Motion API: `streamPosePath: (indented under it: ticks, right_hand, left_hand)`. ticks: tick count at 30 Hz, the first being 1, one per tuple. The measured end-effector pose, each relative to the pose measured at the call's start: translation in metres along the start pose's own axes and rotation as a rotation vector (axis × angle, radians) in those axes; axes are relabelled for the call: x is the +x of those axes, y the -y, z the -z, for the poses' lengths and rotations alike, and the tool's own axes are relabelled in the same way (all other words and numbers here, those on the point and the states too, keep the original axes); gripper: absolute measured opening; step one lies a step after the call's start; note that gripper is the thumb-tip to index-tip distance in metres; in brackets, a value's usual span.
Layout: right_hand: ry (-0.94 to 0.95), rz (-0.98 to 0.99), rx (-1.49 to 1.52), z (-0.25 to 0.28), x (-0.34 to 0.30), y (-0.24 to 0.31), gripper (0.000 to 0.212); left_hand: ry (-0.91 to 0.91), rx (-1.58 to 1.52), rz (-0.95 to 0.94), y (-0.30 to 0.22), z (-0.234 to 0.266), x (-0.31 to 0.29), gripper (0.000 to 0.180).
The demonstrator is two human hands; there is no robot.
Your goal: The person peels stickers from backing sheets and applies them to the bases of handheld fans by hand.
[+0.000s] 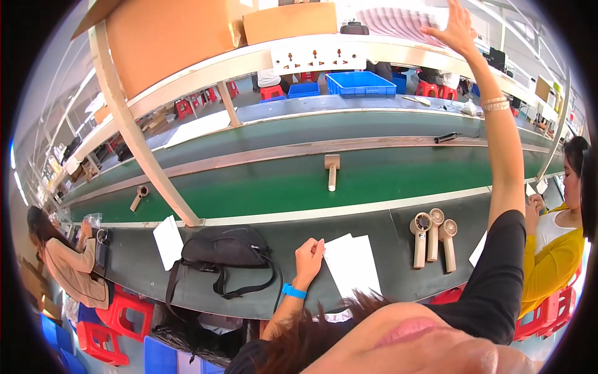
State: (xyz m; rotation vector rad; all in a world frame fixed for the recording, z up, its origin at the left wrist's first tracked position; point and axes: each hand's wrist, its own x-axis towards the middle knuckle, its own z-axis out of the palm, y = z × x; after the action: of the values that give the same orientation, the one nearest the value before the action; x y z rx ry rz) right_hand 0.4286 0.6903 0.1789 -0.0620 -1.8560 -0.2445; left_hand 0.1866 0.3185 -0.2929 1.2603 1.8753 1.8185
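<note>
My right hand [456, 32] is raised high over the shelf, its fingers spread and nothing in them. It is beside a pile of wavy, pale pinkish-white layered material [398, 22]; whether a finger touches it I cannot tell. On the dark bench my left hand [309, 257] rests in a loose fist, with nothing showing in it. Right next to that fist lie white paper sheets [355, 262]. Several beige handheld fans [433, 237] are grouped on the bench to the right.
A black bag [225, 245] with straps lies left of my left hand. Beyond the bench, a green conveyor belt [268, 184] carries a beige fan [332, 171] and another fan [139, 198]. Cardboard boxes [168, 43] stand on the shelf. People sit at both sides.
</note>
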Motion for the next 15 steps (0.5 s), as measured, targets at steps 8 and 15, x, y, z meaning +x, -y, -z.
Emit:
streamPosePath:
  ticks: [8, 15]
  right_hand:
    - [0.217, -0.205, -0.412, -0.017, 0.018, -0.043, 0.107]
    - [-0.124, -0.176, -0.408, -0.029, -0.005, -0.001, 0.070]
  left_hand:
    - [0.017, 0.001, 0.015, 0.002, -0.003, 0.000, 0.027]
    - [0.025, 0.006, -0.005, 0.004, -0.004, -0.001, 0.026]
